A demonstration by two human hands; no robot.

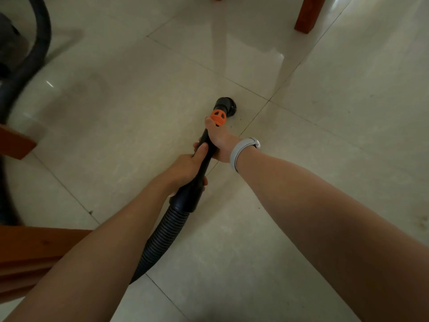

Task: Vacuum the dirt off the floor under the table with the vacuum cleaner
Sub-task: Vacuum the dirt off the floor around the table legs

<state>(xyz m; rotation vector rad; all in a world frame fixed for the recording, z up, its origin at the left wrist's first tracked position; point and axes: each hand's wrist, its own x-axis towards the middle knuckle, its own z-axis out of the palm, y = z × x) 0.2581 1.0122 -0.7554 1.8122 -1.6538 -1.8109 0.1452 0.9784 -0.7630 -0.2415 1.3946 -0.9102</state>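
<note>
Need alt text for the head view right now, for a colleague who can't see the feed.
Both hands grip a black vacuum wand, left hand nearer the ribbed hose, right hand by the orange collar, pressing the round brush nozzle onto the pale tiled floor. Small dark specks lie beside the nozzle; a wooden table leg stands beyond.

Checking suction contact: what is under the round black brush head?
The round black brush head sits on the pale glossy tiled floor, near a grout line. A few dark specks lie beside it; anything beneath the bristles is hidden.
</note>
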